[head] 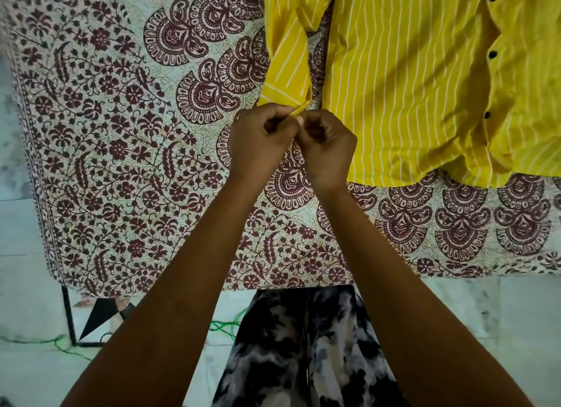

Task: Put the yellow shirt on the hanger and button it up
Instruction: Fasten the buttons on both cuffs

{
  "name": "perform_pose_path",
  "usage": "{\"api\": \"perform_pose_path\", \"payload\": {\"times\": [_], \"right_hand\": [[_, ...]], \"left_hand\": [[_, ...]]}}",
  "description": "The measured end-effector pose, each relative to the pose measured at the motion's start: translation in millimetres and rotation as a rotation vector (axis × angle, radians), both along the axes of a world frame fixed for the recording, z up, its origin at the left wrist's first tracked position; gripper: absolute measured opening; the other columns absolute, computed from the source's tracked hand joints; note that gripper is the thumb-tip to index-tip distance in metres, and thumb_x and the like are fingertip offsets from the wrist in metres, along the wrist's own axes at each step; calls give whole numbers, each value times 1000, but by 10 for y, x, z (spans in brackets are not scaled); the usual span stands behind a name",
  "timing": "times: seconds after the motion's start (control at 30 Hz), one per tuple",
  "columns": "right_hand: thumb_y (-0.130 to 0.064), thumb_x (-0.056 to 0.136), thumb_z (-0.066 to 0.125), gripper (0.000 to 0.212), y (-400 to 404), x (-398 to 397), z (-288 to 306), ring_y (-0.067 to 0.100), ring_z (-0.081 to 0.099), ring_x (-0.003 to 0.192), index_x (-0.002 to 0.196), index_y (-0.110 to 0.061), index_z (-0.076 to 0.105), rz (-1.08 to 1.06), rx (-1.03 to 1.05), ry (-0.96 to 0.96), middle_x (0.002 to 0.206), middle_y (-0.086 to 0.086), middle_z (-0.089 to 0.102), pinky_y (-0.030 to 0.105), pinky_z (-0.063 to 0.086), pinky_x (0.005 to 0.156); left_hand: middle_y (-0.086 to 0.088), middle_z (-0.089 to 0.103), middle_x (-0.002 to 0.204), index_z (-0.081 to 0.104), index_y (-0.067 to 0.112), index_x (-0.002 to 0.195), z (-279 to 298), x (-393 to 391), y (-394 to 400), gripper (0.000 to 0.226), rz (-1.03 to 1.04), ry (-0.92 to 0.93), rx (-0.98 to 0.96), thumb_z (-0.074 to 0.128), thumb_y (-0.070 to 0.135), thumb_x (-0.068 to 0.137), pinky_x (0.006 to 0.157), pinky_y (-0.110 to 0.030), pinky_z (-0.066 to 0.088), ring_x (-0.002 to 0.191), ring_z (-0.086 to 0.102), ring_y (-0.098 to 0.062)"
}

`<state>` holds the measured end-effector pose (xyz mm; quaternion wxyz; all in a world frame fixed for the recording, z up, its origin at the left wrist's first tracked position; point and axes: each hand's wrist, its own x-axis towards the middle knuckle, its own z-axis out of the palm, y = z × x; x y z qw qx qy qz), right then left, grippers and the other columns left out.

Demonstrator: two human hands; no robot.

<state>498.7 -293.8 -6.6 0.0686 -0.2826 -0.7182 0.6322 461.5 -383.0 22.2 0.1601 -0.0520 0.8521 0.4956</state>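
Shirt, one: yellow cotton-like button-front shirt with thin white stripes (pixel 409 81), spread flat in the upper right of your view, its hem toward you and one sleeve lying along its left side. Buttons, three visible: small dark round buttons (pixel 492 54) in a line down the placket near the right edge. Sleeve cuff, one (pixel 299 109): its lower corner lies at your fingertips. Hands, two, both yours and bare: your left hand (pixel 258 145) and your right hand (pixel 326 147) meet knuckle to knuckle at the cuff, fingers curled, each pinching the yellow cuff edge between thumb and fingertips; whether a cuff button sits between them cannot be told. Surface, one: table draped in a pale cloth printed with maroon flowers and paisley fans (pixel 121 133), which hangs over the near edge. Frame, one: thin black metal leg (pixel 69 315) under the left corner. Floor: pale marbled tile (pixel 27 300), with a green cord (pixel 226 326) trailing across it. Your black-and-white blotched trousers (pixel 303 346) show below, between your forearms.
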Motion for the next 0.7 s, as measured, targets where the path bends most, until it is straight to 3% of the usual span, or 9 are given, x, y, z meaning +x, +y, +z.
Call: {"api": "perform_pose_path", "payload": {"times": [0.13,0.33,0.5,0.6,0.7], "right_hand": [[-13,83,65,8,-36,28,10,10,63,67,86,-6,68,66,172,43,78,3,69,25,51,62],[-5,84,62,5,-136,-38,38,-4,56,57,83,-3,66,-26,58,48,70,0,64,13,43,58],[1,81,58,12,-140,-144,80,7,54,60,74,-9,61,-108,-396,-59,64,0,60,21,46,62],[1,87,52,20,-97,-195,116,5,57,57,74,-12,60,-136,-792,-221,60,-4,61,16,51,62],[-7,92,49,17,-71,-207,142,1,60,50,78,-12,58,-143,-1061,-331,52,-7,63,11,51,53]], "left_hand": [[-4,69,79,72,8,88,-51,-24,16,21,176,-79,84,62,22,76,74,-32,52,69,62,-13],[-4,67,76,69,9,87,-116,-44,20,13,258,-33,66,62,16,79,71,-37,53,67,60,-14],[0,67,78,66,13,86,-136,-88,1,13,189,10,43,57,17,77,70,-32,51,71,62,-13],[-2,68,81,66,7,91,-139,-70,-62,15,17,256,-151,54,14,84,71,-33,47,76,58,-14],[-4,68,93,65,14,97,-185,-70,-134,18,-103,455,-310,52,24,89,79,-37,44,87,56,-19]]}}
